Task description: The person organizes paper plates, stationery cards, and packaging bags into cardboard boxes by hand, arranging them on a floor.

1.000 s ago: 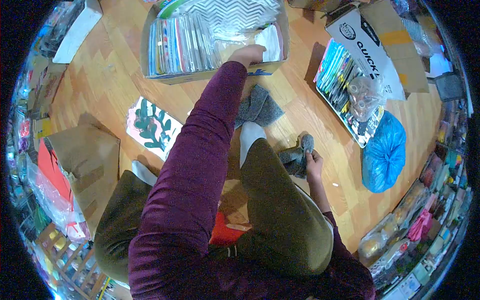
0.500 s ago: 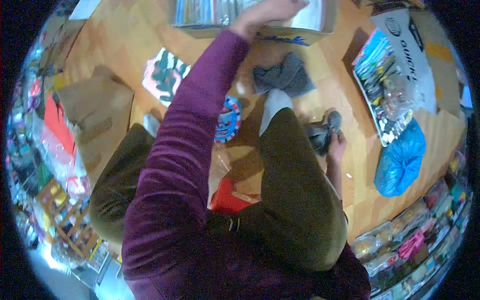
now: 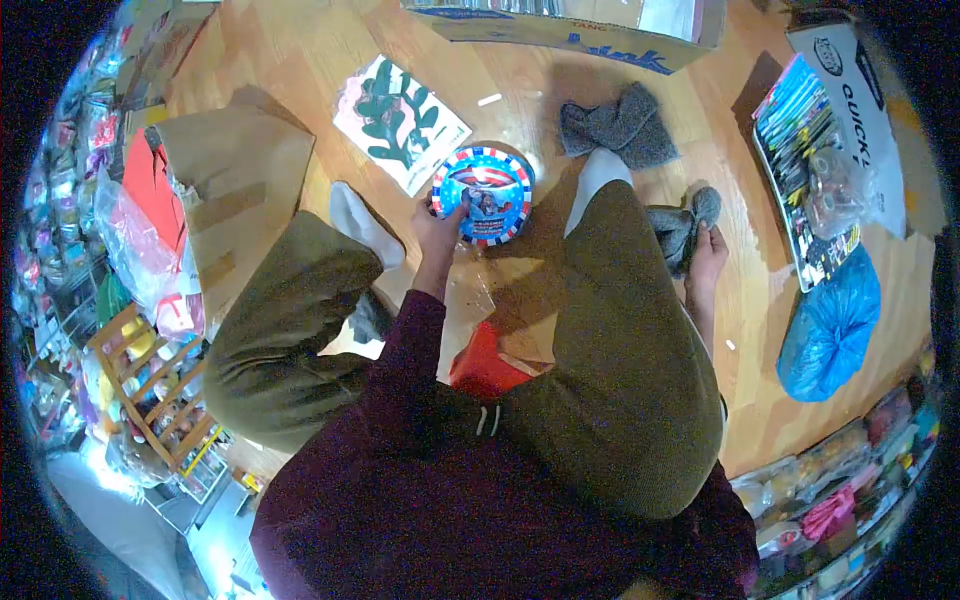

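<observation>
My left hand (image 3: 440,228) grips the near left rim of a round, shiny plate (image 3: 483,172) with a blue printed middle and a red, white and blue edge; it may be wrapped in clear film. Just beyond it lies a flat pack (image 3: 400,125) with a green leaf print on white and pink. At the right, beside my knee, my right hand (image 3: 708,252) has its fingers closed on a bunched dark grey cloth item (image 3: 678,230), whose exact kind I cannot make out. Another folded grey cloth (image 3: 622,125) rests on the floor past my foot.
A cardboard box (image 3: 590,45) stands at the far side. To the left is an opened brown carton (image 3: 235,165). A tray of packets (image 3: 800,170) and a blue plastic bag (image 3: 830,325) sit on the right. Something red (image 3: 487,362) lies between my legs.
My left hand has come back from the cardboard box and now holds the round plate. The right hand stays on the grey cloth item. The view has shifted slightly.
</observation>
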Action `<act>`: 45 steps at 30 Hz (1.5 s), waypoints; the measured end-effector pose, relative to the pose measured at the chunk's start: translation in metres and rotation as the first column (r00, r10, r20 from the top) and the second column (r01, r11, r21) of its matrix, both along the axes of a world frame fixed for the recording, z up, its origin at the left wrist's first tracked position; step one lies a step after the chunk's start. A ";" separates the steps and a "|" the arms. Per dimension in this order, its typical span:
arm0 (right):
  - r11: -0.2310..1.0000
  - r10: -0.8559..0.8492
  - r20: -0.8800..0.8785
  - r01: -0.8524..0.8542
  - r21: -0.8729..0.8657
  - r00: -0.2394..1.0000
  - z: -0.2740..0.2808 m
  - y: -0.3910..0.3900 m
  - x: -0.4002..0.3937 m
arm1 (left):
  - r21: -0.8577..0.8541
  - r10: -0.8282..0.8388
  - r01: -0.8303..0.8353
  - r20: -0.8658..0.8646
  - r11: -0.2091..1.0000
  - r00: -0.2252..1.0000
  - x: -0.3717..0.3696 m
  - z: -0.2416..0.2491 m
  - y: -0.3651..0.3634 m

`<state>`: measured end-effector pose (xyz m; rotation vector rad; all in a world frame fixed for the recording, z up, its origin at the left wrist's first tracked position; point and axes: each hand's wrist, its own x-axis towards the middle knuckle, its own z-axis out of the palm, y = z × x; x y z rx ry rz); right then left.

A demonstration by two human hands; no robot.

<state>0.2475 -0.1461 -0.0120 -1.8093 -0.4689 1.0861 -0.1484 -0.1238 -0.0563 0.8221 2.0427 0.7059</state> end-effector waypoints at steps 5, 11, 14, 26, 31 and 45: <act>1.000 0.006 0.022 -0.005 -0.030 1.000 -0.010 -0.012 -0.005 | 0.000 -0.098 0.100 0.196 0.995 0.976 -0.001 0.020 0.023; 0.999 0.020 0.027 -0.019 -0.035 0.999 -0.029 -0.018 -0.005 | -0.152 -0.020 0.145 0.619 0.978 0.786 -0.015 0.014 0.027; 1.000 0.004 -0.004 -0.004 -0.022 1.000 -0.018 -0.007 -0.003 | -0.192 0.183 -0.040 0.822 0.981 0.539 -0.003 0.024 0.023; 0.974 -0.163 -0.186 0.188 0.128 0.969 0.035 0.032 -0.012 | 0.055 -0.041 0.072 0.982 0.996 -0.183 0.124 0.070 0.078; 0.973 -0.020 0.019 0.015 0.229 1.000 0.042 0.052 -0.024 | 0.160 -0.092 0.149 0.918 0.976 -0.386 0.156 0.073 0.092; 0.828 0.374 0.314 -0.467 0.311 0.873 0.116 0.073 -0.081 | 0.225 -0.257 0.198 0.954 0.954 0.156 0.196 0.112 0.094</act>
